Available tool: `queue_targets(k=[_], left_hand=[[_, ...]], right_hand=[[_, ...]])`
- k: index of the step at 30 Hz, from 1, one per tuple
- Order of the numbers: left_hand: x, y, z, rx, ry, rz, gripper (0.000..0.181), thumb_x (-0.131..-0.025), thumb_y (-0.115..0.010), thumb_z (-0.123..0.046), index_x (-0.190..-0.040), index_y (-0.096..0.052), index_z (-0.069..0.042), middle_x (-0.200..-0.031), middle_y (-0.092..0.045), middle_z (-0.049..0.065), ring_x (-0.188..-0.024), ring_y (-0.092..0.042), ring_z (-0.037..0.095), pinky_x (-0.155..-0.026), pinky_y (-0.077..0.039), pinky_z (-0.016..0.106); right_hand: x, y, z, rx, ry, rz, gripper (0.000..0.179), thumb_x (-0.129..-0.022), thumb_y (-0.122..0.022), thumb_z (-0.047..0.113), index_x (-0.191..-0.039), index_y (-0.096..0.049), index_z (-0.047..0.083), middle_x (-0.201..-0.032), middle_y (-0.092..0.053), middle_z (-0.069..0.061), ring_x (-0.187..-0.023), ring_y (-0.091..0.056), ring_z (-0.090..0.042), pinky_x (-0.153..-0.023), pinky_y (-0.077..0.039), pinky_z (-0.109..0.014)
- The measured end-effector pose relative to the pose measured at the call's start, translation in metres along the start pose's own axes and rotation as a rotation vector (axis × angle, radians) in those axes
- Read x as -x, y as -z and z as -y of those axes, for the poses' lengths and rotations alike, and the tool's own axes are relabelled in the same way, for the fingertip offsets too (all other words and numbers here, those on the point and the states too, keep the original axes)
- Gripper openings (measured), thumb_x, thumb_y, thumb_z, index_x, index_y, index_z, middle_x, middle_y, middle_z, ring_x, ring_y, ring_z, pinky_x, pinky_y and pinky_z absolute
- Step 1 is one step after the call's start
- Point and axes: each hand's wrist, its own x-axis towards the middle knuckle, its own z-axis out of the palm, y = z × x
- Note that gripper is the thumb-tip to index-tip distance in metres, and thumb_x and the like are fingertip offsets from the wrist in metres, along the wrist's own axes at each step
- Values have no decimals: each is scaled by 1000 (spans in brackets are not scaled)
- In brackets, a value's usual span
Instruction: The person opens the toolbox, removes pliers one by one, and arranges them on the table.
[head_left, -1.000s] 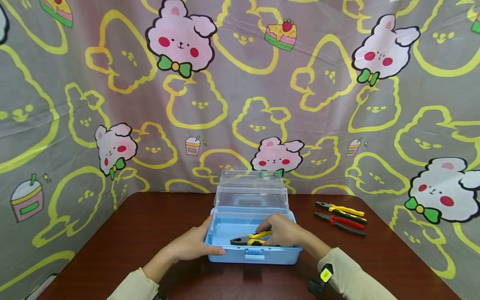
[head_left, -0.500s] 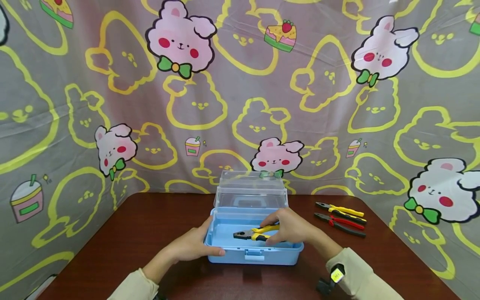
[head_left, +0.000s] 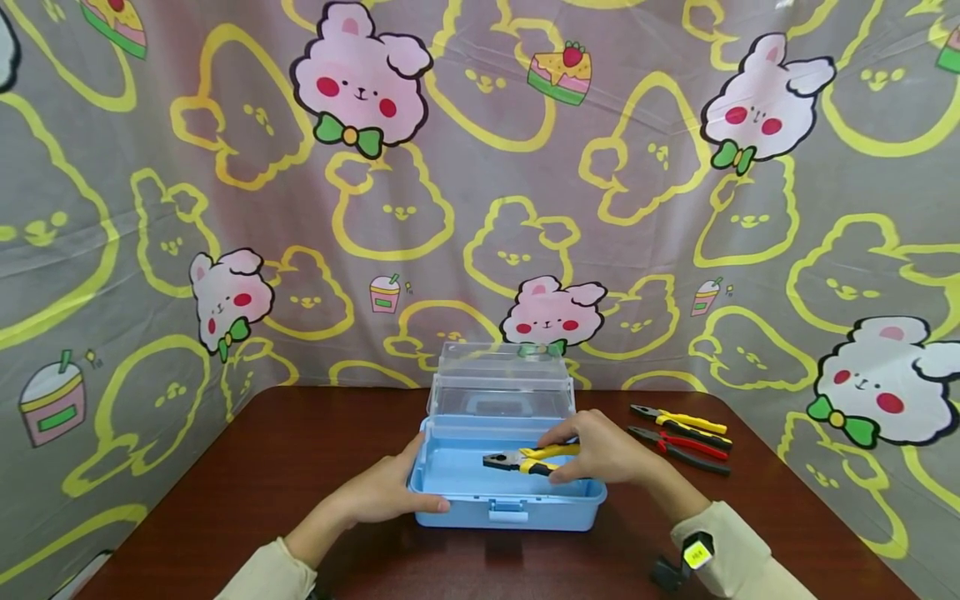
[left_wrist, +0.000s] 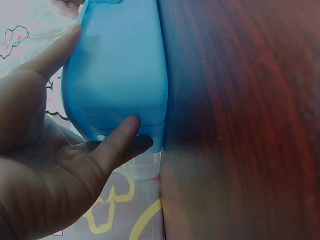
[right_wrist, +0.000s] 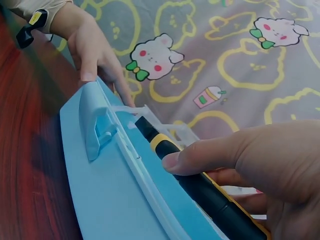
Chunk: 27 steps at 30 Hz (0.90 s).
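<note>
A light blue toolbox (head_left: 465, 512) stands on the table, its transparent lid (head_left: 459, 396) tipped back. My left hand (head_left: 382, 492) rests at its left end, thumb along the front rim; the left wrist view shows straight fingers (left_wrist: 117, 142) against the end wall. Between thumb and fingers, my right hand (head_left: 603, 450) grips yellow-and-black pliers (head_left: 534, 460) by the handles over the box's right part. Their dark jaws point left. In the right wrist view the thumb lies on the black-and-yellow handle (right_wrist: 200, 190), just beyond the box's front rim.
At the table's right side lie two more pliers, one yellow-and-black (head_left: 693, 422) and one red-and-black (head_left: 697, 448). A latch (head_left: 508, 512) sits at the box's front. Patterned cloth (head_left: 637, 250) hangs behind the dark red-brown table (head_left: 300, 450).
My right hand has moved right and slightly up, carrying the pliers from low at the front of the box interior. My left hand stays at the box's left end.
</note>
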Motion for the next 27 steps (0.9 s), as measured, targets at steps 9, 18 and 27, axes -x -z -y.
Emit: queue_targets(k=[9,18,27], left_hand=[[0,0,0,13,17,10,123,-83,-84,-51,-165,-6,-2,-152,-44,27,-121,-56,32,-100,-44,62],[0,1,1,3,19,5,123,-84,-84,-51,-165,-6,-2,-152,-44,27,-123,-55,32,-101,-43,61],[1,0,0,0,10,1,123,-84,-84,-51,-165,-7,-1,-152,-44,29,-125,-55,32,-102,-42,61]], right_hand=[[15,10,-8,15,-5,-13,39,-82,-91,28,-116,-81,14,-107,-74,15,-97,-66,-9,-84,-54,-34],[34,22,-18,-21,-52,-61,38,-81,-91,28,-116,-80,15,-105,-74,12,-91,-65,-20,-79,-55,-34],[55,33,-32,-12,-133,-114,41,-79,-92,26,-116,-80,13,-106,-74,11,-89,-62,-15,-77,-53,-31]])
